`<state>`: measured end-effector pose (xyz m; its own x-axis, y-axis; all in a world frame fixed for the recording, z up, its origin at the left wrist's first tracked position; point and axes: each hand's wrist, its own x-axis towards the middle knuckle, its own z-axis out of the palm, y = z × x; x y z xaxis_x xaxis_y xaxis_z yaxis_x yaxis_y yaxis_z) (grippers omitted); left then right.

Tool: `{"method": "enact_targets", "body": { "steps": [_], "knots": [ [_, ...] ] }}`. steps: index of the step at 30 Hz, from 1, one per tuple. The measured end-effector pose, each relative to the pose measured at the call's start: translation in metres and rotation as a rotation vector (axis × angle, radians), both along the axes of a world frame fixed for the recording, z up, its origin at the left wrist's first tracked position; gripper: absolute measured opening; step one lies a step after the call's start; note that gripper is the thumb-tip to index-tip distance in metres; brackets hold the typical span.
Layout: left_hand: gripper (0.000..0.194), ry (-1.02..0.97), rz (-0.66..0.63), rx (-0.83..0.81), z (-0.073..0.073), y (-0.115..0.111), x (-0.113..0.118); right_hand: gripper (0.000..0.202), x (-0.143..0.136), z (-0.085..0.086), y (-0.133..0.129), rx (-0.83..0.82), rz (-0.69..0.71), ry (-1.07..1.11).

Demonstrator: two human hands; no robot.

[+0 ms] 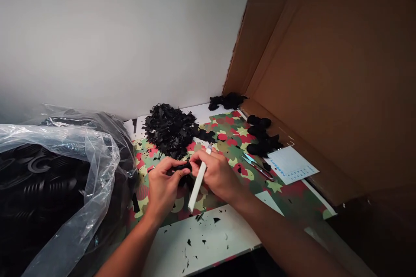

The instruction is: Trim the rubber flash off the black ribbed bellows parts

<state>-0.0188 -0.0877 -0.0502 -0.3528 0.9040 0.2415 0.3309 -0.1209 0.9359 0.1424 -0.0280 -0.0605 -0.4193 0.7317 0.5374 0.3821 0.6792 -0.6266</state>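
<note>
My left hand point(165, 188) is closed, pinching a small black piece point(184, 166) between thumb and fingers. Close against it, my right hand point(218, 175) grips a slim tool with a long white handle point(198, 188); the handle slants down toward me, and its working tip is hidden by the fingers. Both hands meet just above a camouflage-patterned sheet point(227, 130) on the table. Right behind them rises a heap of black shavings point(169, 130).
At left a clear plastic bag point(108, 181) bulges with black parts point(45, 186). Black pieces point(261, 134) lie along the right edge, near slender metal tools point(258, 166) and a white card point(294, 165). Cardboard point(325, 73) stands at right. Black scraps dot the white board point(208, 242).
</note>
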Motion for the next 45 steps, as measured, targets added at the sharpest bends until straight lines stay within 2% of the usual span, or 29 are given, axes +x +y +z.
{"method": "enact_targets", "body": {
  "steps": [4,9,13,16,19,22,25,31,34,36,39,41,43,45],
  "knots": [
    [0.008,-0.137,-0.014,0.010,0.006,-0.001,-0.001,0.014,0.015,-0.005,0.025,-0.208,-0.172,0.063],
    [0.015,-0.254,-0.016,-0.009,0.007,-0.003,-0.002,0.027,0.029,-0.009,0.043,-0.288,-0.145,0.052],
    [0.022,-0.377,-0.045,-0.046,0.003,-0.002,-0.003,0.018,0.023,-0.004,0.034,-0.338,-0.072,0.143],
    [0.028,-0.433,-0.065,-0.071,-0.001,-0.001,-0.004,0.022,0.016,0.001,0.023,-0.416,0.024,0.293],
    [0.030,-0.421,-0.075,-0.071,-0.001,-0.001,-0.004,0.030,0.009,0.005,0.012,-0.519,0.117,0.375],
    [0.028,-0.360,-0.090,-0.075,0.001,-0.002,-0.003,0.031,0.004,0.009,0.003,-0.602,0.226,0.340],
    [0.029,-0.358,-0.098,-0.079,0.000,-0.001,-0.003,0.025,0.002,0.015,-0.002,-0.625,0.250,0.318],
    [0.041,-0.555,-0.107,-0.087,-0.005,0.000,-0.002,0.031,0.001,0.018,-0.003,-0.725,0.248,0.348],
    [0.039,-0.522,-0.125,-0.076,-0.001,0.000,-0.002,0.031,0.001,0.015,-0.004,-0.677,0.226,0.334],
    [0.038,-0.364,-0.101,-0.030,0.003,-0.001,-0.004,0.027,0.001,0.012,-0.004,-0.550,0.159,0.289],
    [0.043,-0.140,0.014,0.010,0.008,-0.005,-0.006,0.022,0.001,0.009,-0.003,-0.305,0.031,0.239],
    [0.047,-0.216,-0.019,-0.083,0.009,-0.007,-0.006,0.020,-0.001,0.006,-0.003,-0.193,0.012,0.201],
    [0.054,-0.440,-0.122,-0.202,0.009,-0.007,-0.005,0.021,-0.003,0.003,-0.003,-0.120,0.061,0.158],
    [0.057,-0.651,-0.162,-0.250,0.008,-0.006,-0.004,0.022,-0.005,0.000,-0.005,-0.095,0.138,0.133]
  ]
}}
